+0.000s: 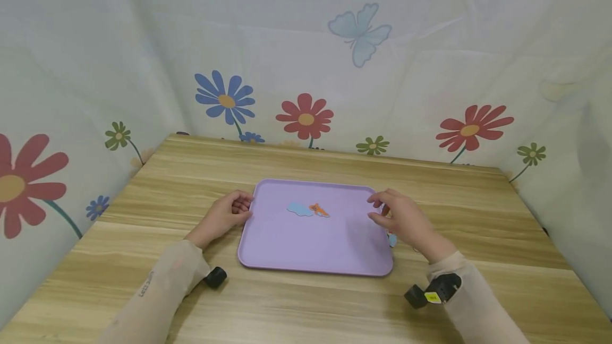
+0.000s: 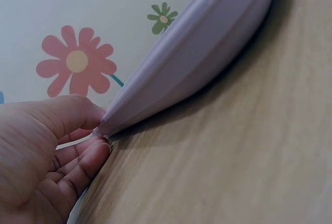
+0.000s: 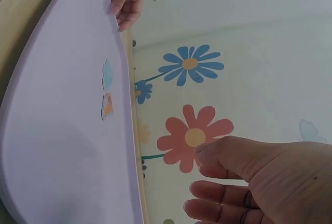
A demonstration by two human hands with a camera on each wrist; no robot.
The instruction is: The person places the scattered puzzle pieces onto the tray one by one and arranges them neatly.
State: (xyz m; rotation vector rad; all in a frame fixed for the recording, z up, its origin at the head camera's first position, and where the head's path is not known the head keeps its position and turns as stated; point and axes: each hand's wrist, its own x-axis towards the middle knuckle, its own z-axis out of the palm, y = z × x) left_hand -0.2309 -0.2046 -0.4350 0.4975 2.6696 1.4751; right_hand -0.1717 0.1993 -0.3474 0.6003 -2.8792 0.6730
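From my station I locate the purple tray (image 1: 315,251) lying on the wood-grain surface (image 1: 306,315) in front of the person. The left hand (image 1: 223,217) pinches the tray's left edge, thumb and fingers meeting at the rim; I log this grip as closed on the tray. The right hand (image 1: 402,217) hovers near the opposite edge, thumb and fingers parted; I see nothing held, so I log that grip as empty. I judge the tray light, stiff and smooth, probably plastic. Take hold at the raised rim on the two short sides and keep it level, since loose pieces could slide. A pale blue cloud-shaped piece (image 1: 299,209) and an orange piece (image 1: 319,210) lie just beside each other on the tray. I judge both thin, light and easily bent; pinch each by its outer edge. Beside the tray's right edge a small blue piece (image 1: 392,239) shows in part. The right hand obstructs my head view there, so I cannot tell how many pieces it hides. A flower-printed backdrop (image 1: 287,41) stands behind the surface, clear of the tray.
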